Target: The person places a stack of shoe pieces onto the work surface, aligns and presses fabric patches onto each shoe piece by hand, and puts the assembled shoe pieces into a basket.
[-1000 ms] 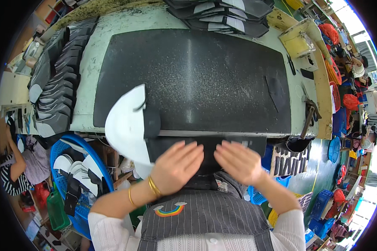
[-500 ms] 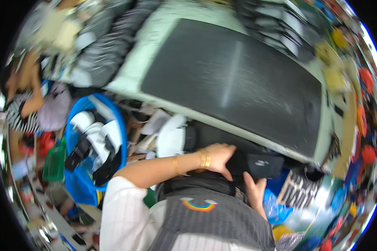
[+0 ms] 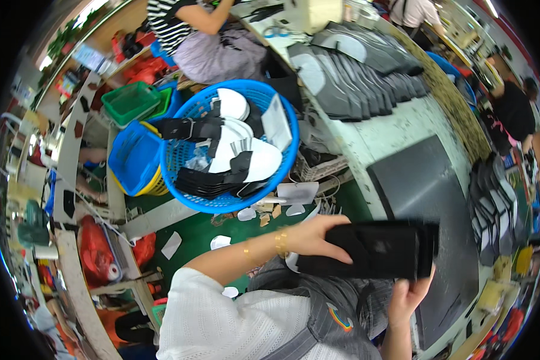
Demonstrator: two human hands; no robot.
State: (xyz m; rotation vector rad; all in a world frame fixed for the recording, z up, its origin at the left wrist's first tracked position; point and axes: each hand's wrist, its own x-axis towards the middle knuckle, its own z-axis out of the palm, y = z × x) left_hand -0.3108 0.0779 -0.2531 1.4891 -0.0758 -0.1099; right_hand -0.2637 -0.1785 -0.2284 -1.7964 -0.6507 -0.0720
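Between my two hands is a stack of black fabric pieces [image 3: 378, 249], raised beside the table; a bit of white shows below its left end. My left hand [image 3: 319, 239] grips the left part, thumb across the top and fingers behind, partly hidden. My right hand [image 3: 409, 295] pinches the lower right edge. To the left stands a blue plastic basket [image 3: 291, 153] with black pieces that have white rounded ends [image 3: 264, 161]. A dark cutting mat [image 3: 426, 180] lies on the pale green table [image 3: 366, 135] to the right of the stack.
Rows of grey and black cut pieces [image 3: 354, 78] lie on the table's far end, more [image 3: 492, 210] at its right. A blue tub [image 3: 132, 162] and a green crate [image 3: 129, 102] stand left of the basket. A person in stripes [image 3: 174, 30] sits beyond it. Scraps [image 3: 220, 242] litter the floor.
The black stack has come up from beside the table's near edge into fuller view, held in both hands. My view has turned left, bringing the blue basket nearer the middle.
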